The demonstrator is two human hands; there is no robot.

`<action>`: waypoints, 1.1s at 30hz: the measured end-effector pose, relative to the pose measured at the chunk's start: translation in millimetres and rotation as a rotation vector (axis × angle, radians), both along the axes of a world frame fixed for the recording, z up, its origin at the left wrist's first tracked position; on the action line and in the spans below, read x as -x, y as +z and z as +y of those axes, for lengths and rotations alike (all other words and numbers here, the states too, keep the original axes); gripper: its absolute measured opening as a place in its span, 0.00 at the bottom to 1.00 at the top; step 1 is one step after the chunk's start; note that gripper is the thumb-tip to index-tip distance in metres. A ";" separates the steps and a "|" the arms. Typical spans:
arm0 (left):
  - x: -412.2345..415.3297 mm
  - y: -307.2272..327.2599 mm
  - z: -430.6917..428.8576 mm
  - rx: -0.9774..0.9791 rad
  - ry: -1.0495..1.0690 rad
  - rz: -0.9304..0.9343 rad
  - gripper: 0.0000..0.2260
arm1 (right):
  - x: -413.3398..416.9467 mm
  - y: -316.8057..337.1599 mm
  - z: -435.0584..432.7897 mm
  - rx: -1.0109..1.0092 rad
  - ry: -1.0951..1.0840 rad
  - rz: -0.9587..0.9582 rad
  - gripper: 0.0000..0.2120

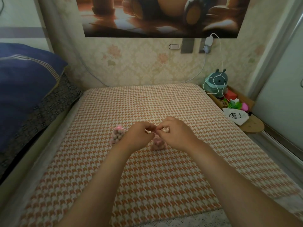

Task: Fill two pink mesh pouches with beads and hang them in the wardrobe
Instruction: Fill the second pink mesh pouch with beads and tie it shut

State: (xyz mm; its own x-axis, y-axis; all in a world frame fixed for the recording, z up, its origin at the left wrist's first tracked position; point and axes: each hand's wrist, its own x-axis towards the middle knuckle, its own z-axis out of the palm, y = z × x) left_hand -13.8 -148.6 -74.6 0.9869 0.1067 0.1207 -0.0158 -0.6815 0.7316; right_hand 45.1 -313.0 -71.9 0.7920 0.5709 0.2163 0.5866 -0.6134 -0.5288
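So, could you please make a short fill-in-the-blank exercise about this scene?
1. The filled pouch lies beside the person's ____ hand.
2. The second pouch hangs under the fingers of ____ hands.
3. The white cable loops around a plush ____.

Missing words: left; both; toy

Left hand [139,135] and right hand [176,133] pinched together above a pink mesh pouch [158,144] on the houndstooth-covered table [147,177]. Second bead-filled pouch [117,135] just left, drawn closed.
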 end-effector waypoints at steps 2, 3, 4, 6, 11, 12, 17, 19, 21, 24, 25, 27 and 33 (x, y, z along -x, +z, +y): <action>-0.8 -0.2 -1.2 0.007 -0.011 -0.008 0.14 | 1.1 0.4 -2.2 0.057 0.000 0.014 0.09; -1.7 -0.9 -2.0 0.016 -0.014 -0.012 0.15 | 1.3 0.7 -3.7 0.062 -0.007 0.036 0.10; -2.7 -1.9 -2.7 0.029 -0.011 -0.014 0.14 | 0.8 0.8 -5.4 0.055 -0.015 0.060 0.10; -5.6 -3.8 -5.1 0.073 0.014 -0.018 0.13 | -1.1 0.4 -9.3 0.037 -0.036 0.088 0.10; -18.1 -4.6 -10.1 0.261 0.081 -0.073 0.08 | -7.1 3.0 -25.4 -0.042 -0.088 0.114 0.11; -21.1 -5.5 -10.3 0.270 0.096 -0.075 0.08 | -8.8 3.3 -29.7 -0.056 -0.098 0.112 0.11; -37.6 -20.9 -11.3 0.160 0.150 -0.051 0.11 | -14.4 3.1 -47.0 -0.073 -0.116 0.114 0.14; -45.2 -28.8 -14.0 0.097 0.151 -0.039 0.12 | -16.6 1.6 -49.9 -0.069 -0.118 0.111 0.14; -51.6 -33.6 -19.0 0.049 0.137 -0.020 0.14 | -18.0 1.6 -50.6 -0.059 -0.119 0.102 0.12; -62.5 -42.2 -26.5 -0.044 0.093 -0.007 0.15 | -20.5 0.7 -50.5 -0.057 -0.113 0.098 0.12; -65.4 -45.0 -28.7 -0.080 0.070 -0.009 0.16 | -22.0 -1.0 -51.0 -0.056 -0.109 0.104 0.12; -69.4 -48.9 -33.5 -0.143 0.000 -0.014 0.16 | -24.5 -3.5 -52.2 -0.070 -0.104 0.124 0.12; -75.5 -53.8 -38.8 -0.233 -0.033 -0.030 0.13 | -29.7 -7.1 -50.6 -0.135 -0.115 0.207 0.14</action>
State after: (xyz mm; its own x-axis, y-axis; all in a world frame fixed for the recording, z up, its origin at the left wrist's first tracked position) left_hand 61.7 -187.4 -128.4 0.9850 0.0404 0.1680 -0.0603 -0.8309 0.5532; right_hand 74.9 -363.5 -79.0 0.8851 0.4519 0.1116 0.3885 -0.5851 -0.7118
